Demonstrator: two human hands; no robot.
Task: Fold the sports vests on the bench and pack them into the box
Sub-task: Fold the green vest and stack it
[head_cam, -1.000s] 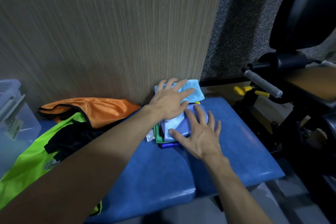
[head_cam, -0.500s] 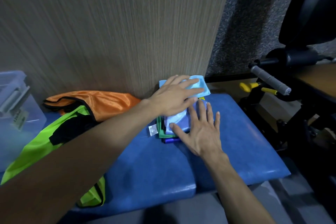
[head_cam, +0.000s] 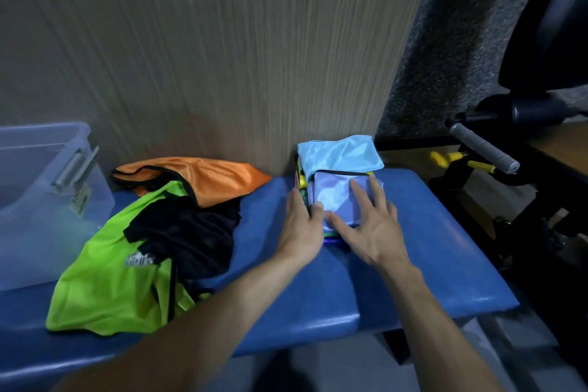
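Three vests are unfolded in a heap at the left of the frame: orange vest [head_cam: 203,176], black vest [head_cam: 191,234] and lime vest [head_cam: 117,289]. Folded stack [head_cam: 337,188] sits center-right on the bench [head_cam: 429,264], against the wall. My left hand [head_cam: 300,229] cups its near-left edge, my right hand [head_cam: 370,226] lies flat and spread on top. Box [head_cam: 41,200] at far left looks empty from here, so I reckon packing hasn't started.

Folded vests [head_cam: 342,197] sit stacked against the wall on the blue desk [head_cam: 413,264], pale blue on top. Loose green [head_cam: 111,289], black [head_cam: 191,232] and orange [head_cam: 206,178] vests lie heaped beside the clear box [head_cam: 47,200].
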